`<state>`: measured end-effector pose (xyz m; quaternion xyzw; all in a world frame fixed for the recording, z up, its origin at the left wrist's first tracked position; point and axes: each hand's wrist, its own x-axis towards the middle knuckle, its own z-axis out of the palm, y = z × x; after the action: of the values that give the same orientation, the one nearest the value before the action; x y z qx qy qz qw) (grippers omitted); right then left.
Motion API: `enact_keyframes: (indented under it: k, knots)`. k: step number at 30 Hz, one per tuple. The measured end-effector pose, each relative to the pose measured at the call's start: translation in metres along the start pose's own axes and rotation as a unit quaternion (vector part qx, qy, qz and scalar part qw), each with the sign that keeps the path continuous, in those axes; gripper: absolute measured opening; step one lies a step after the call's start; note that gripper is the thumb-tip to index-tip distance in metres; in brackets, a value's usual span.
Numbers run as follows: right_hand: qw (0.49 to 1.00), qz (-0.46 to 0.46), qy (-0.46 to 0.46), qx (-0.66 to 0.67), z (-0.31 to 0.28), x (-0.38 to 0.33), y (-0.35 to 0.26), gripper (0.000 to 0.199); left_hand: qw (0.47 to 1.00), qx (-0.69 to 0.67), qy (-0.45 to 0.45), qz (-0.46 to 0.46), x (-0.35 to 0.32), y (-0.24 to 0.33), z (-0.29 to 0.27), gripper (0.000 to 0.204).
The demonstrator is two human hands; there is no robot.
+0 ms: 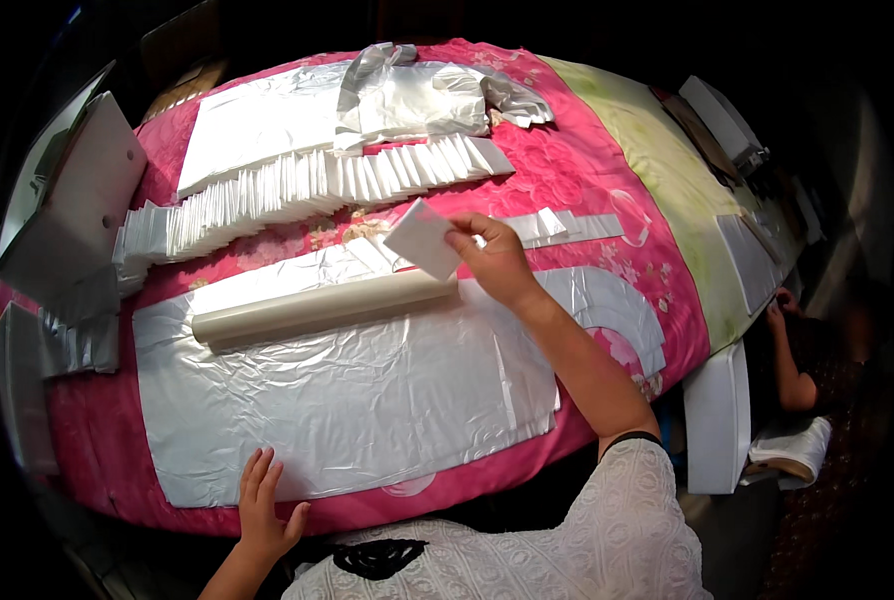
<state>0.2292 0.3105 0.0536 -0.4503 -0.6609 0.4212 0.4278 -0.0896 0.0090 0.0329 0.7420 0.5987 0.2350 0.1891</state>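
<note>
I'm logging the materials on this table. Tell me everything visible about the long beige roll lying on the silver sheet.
The long beige roll is a smooth, slightly glossy tube of wound sheet material, pale cream in colour. It lies flat and nearly horizontal, its right end a little higher, on the crinkled silver foil sheet. Its right end sits just below the right hand; whether they touch is unclear.

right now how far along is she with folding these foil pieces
Done: a long overlapping row of folded white pieces lies across the pink cloth. In hand: the right hand holds one white piece; the left hand rests on the silver sheet. Left: that sheet and the beige roll look unused.
</note>
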Motion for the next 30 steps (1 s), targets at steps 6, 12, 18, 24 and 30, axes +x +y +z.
enact_keyframes:
  k: [6, 12, 18, 24, 30]
  knots:
    - [0.978, 0.058, 0.195, -0.043, -0.118, 0.147, 0.097, 0.028, 0.996, 0.083, 0.008, 0.004, -0.015, -0.018, 0.025, 0.067]
    - [0.889, 0.175, 0.19, -0.377, -0.104, 0.167, 0.126, 0.033, 0.995, 0.098, 0.014, 0.0, -0.02, -0.02, 0.026, 0.065]
    - [0.916, -0.039, 0.188, -0.353, -0.053, 0.142, 0.082, 0.033, 0.996, 0.084, 0.01, 0.002, -0.023, -0.02, 0.025, 0.066]
    - [0.91, -0.173, -0.276, -0.256, 0.031, -0.008, 0.0, 0.045, 0.996, 0.081, 0.024, 0.021, -0.019, -0.02, 0.024, 0.064]
    - [0.924, -0.02, -0.306, -0.227, 0.04, -0.095, -0.027, 0.046, 0.996, 0.05, 0.02, 0.064, 0.0, -0.006, 0.024, 0.064]
